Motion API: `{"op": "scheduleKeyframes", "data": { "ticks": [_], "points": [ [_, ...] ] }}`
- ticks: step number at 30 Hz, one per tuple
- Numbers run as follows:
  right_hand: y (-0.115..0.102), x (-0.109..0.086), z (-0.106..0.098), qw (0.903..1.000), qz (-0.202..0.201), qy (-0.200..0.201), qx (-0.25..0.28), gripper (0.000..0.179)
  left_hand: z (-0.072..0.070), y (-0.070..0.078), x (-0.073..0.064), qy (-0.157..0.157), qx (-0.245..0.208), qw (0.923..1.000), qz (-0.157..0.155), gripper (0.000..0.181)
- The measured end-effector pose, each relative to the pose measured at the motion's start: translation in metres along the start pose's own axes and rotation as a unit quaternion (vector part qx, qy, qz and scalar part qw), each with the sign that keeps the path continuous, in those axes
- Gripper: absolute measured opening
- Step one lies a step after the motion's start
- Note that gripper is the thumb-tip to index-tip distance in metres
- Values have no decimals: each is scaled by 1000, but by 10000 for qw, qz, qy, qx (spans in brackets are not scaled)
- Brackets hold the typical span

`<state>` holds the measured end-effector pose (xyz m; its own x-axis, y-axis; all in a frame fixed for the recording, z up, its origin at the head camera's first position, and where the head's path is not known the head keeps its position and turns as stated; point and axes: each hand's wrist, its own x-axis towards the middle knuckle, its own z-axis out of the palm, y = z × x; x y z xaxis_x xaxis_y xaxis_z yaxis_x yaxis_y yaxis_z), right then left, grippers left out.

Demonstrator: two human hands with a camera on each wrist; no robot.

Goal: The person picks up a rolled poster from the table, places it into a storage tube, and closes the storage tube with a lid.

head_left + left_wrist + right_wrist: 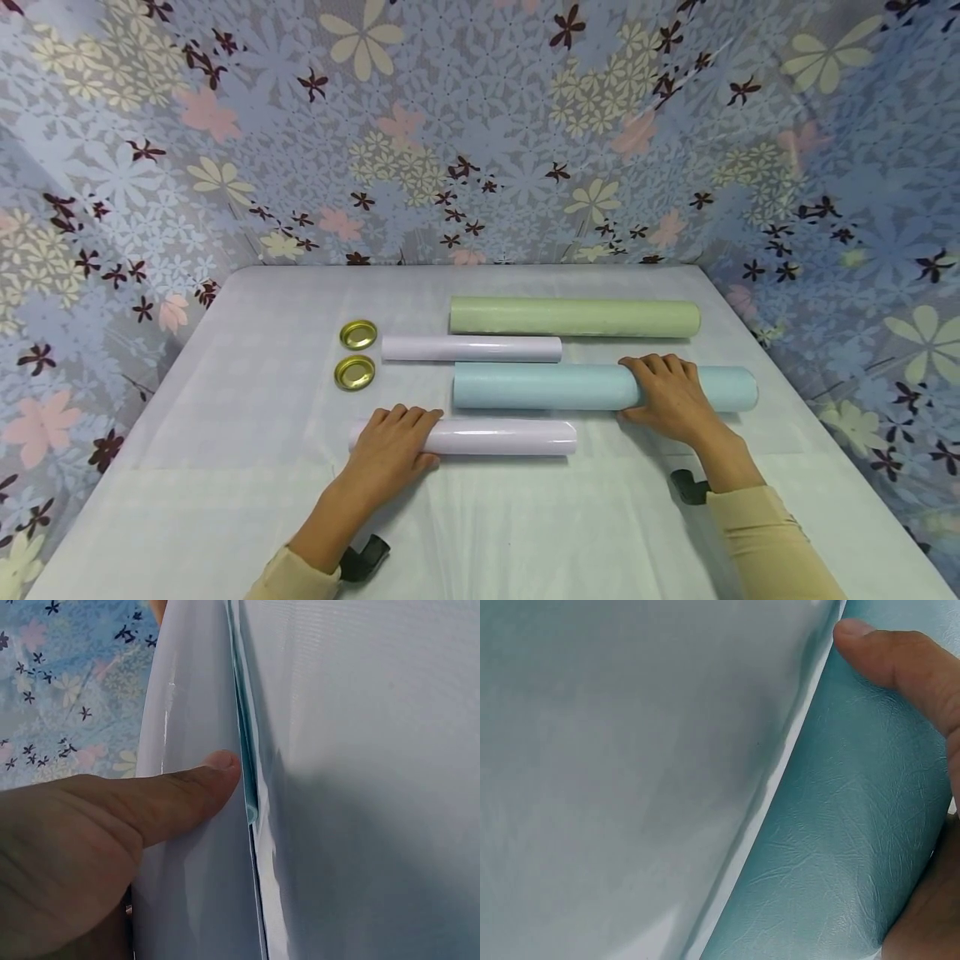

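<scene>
My left hand (395,450) grips the left part of a glossy white roll (510,437) that lies nearest me on the table. In the left wrist view the left thumb (187,791) presses along the near side of this white roll (196,892). Further right, my right hand (667,396) holds a thicker light blue roll (547,387) towards its right end. The right wrist view shows fine creases on the blue roll's surface (817,825), with the right thumb (900,660) against it. Most of each hand's fingers are hidden in the wrist views.
Behind lie a pale green roll (573,317) and a shorter white roll (472,349). Two round gold lids or shallow tins (358,334) sit to their left. A white cloth covers the table (225,400), and floral fabric (480,133) hangs behind and at both sides.
</scene>
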<state>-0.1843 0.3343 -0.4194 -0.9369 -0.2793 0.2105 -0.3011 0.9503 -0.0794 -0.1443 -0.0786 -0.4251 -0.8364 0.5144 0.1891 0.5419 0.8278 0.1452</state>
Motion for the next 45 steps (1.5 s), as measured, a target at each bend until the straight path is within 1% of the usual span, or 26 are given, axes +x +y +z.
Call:
{"op": "scheduleKeyframes", "data": {
  "ticks": [7,15,22,34,40,45],
  "points": [
    [-1,-1,-4,10000,10,17,-42,77,-1,-2,-2,103,92,9999,21,57],
    [-2,-2,-12,9999,5,47,-108,77,-6,-5,-7,256,90,9996,50,57],
    [-2,-2,-18,9998,74,47,-162,77,-10,-10,-9,414,97,9991,49,56],
    [-1,-3,-28,9998,118,38,-173,78,-20,-18,-12,683,239,9972,161,58],
    [-1,-3,-33,9997,155,36,-180,79,-26,-19,-13,670,282,9972,183,57],
    [0,-4,-38,9997,128,107,-185,79,-31,-21,-14,620,303,9976,110,59]
  ]
}}
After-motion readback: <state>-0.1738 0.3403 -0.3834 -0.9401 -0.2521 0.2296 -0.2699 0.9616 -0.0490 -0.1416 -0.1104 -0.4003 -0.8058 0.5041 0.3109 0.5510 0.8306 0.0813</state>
